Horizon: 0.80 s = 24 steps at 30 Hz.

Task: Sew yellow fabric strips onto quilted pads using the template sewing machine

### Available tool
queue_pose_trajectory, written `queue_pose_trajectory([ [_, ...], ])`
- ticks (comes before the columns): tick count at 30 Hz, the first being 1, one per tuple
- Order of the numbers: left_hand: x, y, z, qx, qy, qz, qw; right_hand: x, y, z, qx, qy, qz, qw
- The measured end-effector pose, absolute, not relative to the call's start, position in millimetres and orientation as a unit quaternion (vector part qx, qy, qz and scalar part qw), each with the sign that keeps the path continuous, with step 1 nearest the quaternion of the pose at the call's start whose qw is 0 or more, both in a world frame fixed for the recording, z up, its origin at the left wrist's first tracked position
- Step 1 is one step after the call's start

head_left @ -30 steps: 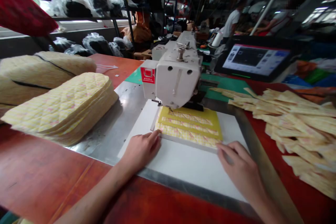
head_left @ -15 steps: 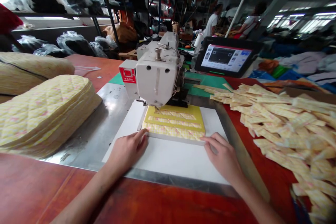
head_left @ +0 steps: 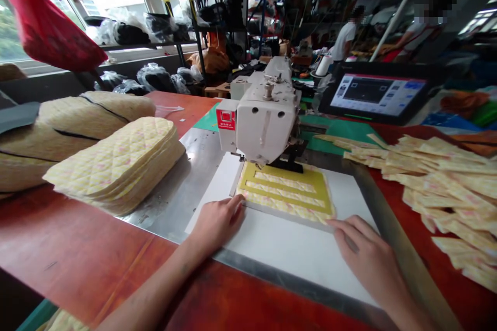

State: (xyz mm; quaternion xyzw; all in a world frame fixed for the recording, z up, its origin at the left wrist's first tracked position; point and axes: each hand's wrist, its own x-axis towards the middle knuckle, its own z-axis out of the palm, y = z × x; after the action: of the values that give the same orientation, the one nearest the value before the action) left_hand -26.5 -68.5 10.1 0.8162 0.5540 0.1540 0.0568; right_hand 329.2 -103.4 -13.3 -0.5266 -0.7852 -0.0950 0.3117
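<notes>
A quilted fabric piece (head_left: 281, 207), yellow and white with pink marks, lies on a white sheet (head_left: 287, 248) under the sewing machine head (head_left: 266, 134). A yellow slotted template (head_left: 324, 187) covers most of it, and strips of the fabric show through the slots. My left hand (head_left: 220, 220) is closed, its thumb and forefinger at the piece's near left corner. At the near right corner, my right hand (head_left: 367, 251) pinches the fabric edge between fingertips. The underside of the piece is hidden.
On the left stand a stack of quilted pieces (head_left: 116, 165) and a tied bundle (head_left: 104, 108). Cut fabric strips (head_left: 446, 181) are heaped on the right. A lit control screen (head_left: 376, 93) rises behind them. Two people work in the background.
The camera view has turned left, so everything sits further right in the picture. Both hands keep their places at the fabric's near corners.
</notes>
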Motion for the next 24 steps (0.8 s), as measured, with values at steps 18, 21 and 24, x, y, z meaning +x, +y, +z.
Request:
queue_pose_trajectory([
  [18, -28.7, -63.7, 6.8, 0.791, 0.598, 0.103, 0.076, 449.7, -35.5, 93.8, -0.764, -0.599, -0.238, -0.032],
  [21, -26.3, -65.4, 10.3, 0.786, 0.604, 0.109, 0.076, 447.9, -42.4, 115.5, -0.754, -0.592, -0.284, 0.027],
  [24, -24.3, -68.4, 10.4, 0.777, 0.609, 0.136, 0.086, 440.7, -62.0, 155.2, -0.684, -0.605, -0.357, 0.198],
])
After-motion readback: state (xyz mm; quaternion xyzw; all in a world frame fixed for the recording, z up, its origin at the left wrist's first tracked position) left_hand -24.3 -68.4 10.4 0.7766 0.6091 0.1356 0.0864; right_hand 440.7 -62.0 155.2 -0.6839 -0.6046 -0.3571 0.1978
